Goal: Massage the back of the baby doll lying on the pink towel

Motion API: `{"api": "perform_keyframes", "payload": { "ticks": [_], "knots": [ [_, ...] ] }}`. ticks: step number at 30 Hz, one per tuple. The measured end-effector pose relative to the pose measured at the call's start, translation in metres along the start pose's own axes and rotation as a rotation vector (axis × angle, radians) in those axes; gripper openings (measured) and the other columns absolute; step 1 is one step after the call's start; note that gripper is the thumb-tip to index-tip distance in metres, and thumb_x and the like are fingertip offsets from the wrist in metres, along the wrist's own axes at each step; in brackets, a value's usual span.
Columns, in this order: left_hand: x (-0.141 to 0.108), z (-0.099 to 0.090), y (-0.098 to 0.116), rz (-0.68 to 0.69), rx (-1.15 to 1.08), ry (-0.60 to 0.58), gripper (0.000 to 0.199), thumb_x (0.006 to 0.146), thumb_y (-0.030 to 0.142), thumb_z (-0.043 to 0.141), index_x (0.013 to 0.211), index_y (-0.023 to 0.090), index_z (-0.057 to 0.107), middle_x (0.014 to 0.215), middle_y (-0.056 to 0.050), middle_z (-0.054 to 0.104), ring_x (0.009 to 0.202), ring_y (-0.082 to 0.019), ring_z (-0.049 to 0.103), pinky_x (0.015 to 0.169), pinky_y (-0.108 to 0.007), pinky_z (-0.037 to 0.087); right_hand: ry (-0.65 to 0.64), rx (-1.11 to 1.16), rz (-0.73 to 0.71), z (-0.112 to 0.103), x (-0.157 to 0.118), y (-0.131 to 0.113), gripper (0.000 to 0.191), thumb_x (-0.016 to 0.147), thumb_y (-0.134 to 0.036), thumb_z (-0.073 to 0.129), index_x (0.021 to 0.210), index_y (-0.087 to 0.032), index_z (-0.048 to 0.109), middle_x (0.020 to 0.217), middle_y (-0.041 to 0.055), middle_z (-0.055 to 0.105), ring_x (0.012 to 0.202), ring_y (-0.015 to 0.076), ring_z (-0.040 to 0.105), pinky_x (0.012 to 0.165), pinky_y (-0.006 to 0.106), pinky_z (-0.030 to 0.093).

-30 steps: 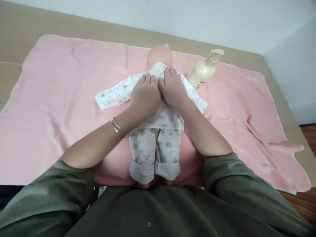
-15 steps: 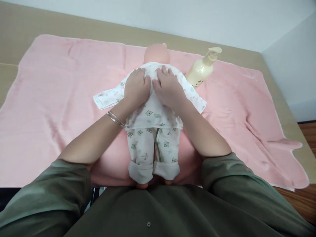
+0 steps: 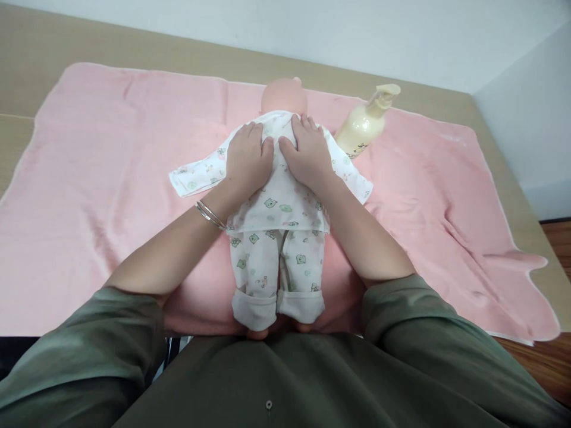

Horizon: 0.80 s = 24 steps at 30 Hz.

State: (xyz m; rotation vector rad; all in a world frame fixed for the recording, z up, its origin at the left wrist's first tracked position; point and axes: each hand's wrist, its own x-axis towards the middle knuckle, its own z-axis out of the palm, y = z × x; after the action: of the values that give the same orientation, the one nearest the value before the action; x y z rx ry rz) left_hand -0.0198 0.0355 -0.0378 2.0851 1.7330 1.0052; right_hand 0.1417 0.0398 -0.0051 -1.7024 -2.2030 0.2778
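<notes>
A baby doll (image 3: 282, 96) lies face down, its head away from me and its feet at the near table edge. It wears a white patterned top (image 3: 285, 208) and matching trousers (image 3: 259, 261) with turned-up cuffs. My left hand (image 3: 250, 156) rests flat on the left side of the upper back. On the right side, my right hand (image 3: 308, 151) lies flat too, its thumb apart from the fingers. Both thumbs point toward each other near the middle of the back, with a small gap between them. Neither hand holds anything.
A cream pump bottle (image 3: 363, 125) stands just right of the doll's shoulder. Under everything, a pink blanket (image 3: 111, 166) with folds covers much of the wooden table (image 3: 187, 59). A pale wall (image 3: 312, 27) rises behind.
My right hand has shifted slightly, its fingers now closer together and straighter and its thumb raised a little farther. My left hand has moved only very slightly to the right.
</notes>
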Motion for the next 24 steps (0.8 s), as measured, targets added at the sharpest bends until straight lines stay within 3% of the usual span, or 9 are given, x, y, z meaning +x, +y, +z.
{"api": "perform_keyframes", "payload": {
  "ticks": [5,8,10,14,18,21,24],
  "knots": [
    [-0.012,0.002,0.014,-0.019,-0.056,-0.044,0.058,0.106,0.053,0.031,0.150,0.020,0.052,0.164,-0.015,0.050,0.162,-0.031,0.036,0.138,-0.055,0.024,0.003,-0.006,-0.008,0.002,0.003,0.005,0.071,0.107,-0.052,0.027,0.165,-0.012,0.033,0.174,0.0174,0.034,0.166,0.0350,0.026,0.135,0.065,0.020],
    [-0.020,0.003,0.024,0.017,-0.058,-0.060,0.059,0.106,0.042,0.029,0.155,0.014,0.046,0.170,-0.017,0.042,0.166,-0.031,0.028,0.140,-0.054,0.018,-0.003,-0.012,-0.013,0.000,0.002,0.003,0.070,0.108,-0.051,0.026,0.165,-0.012,0.033,0.173,0.0180,0.035,0.165,0.0351,0.027,0.136,0.064,0.020],
    [-0.019,0.002,0.026,0.024,-0.049,-0.077,0.058,0.104,0.036,0.031,0.155,0.013,0.046,0.170,-0.016,0.043,0.165,-0.029,0.029,0.141,-0.052,0.017,-0.020,-0.019,0.000,-0.003,-0.002,-0.002,0.068,0.108,-0.047,0.026,0.164,-0.010,0.034,0.173,0.0196,0.036,0.164,0.0369,0.028,0.134,0.066,0.021],
    [-0.004,-0.003,0.015,0.009,-0.085,-0.091,0.053,0.102,0.038,0.036,0.150,0.027,0.053,0.164,-0.008,0.053,0.160,-0.026,0.039,0.140,-0.049,0.023,-0.040,-0.075,-0.002,-0.008,-0.025,-0.022,0.065,0.107,-0.035,0.026,0.162,0.000,0.035,0.169,0.0259,0.038,0.162,0.0418,0.030,0.133,0.066,0.025],
    [0.008,-0.006,0.003,0.026,-0.062,-0.111,0.051,0.102,0.042,0.034,0.145,0.027,0.058,0.154,-0.010,0.061,0.153,-0.029,0.048,0.136,-0.054,0.030,-0.056,-0.065,-0.168,-0.023,-0.048,-0.036,0.056,0.107,-0.030,0.028,0.156,-0.007,0.044,0.162,0.0213,0.050,0.159,0.0426,0.036,0.131,0.067,0.031],
    [0.006,-0.005,0.003,0.030,-0.033,-0.117,0.053,0.103,0.045,0.033,0.146,0.025,0.056,0.156,-0.012,0.059,0.155,-0.031,0.047,0.137,-0.054,0.029,-0.137,-0.091,-0.184,-0.036,-0.045,-0.035,0.048,0.105,-0.021,0.026,0.141,-0.008,0.056,0.146,0.0205,0.061,0.150,0.0386,0.049,0.129,0.062,0.036],
    [-0.004,-0.003,0.009,0.058,-0.031,-0.101,0.057,0.104,0.050,0.033,0.150,0.023,0.053,0.162,-0.012,0.054,0.159,-0.032,0.040,0.139,-0.054,0.025,-0.152,-0.082,-0.069,-0.036,-0.026,-0.026,0.051,0.105,-0.021,0.024,0.143,-0.002,0.053,0.153,0.0245,0.056,0.152,0.0370,0.047,0.132,0.055,0.033]
  ]
}}
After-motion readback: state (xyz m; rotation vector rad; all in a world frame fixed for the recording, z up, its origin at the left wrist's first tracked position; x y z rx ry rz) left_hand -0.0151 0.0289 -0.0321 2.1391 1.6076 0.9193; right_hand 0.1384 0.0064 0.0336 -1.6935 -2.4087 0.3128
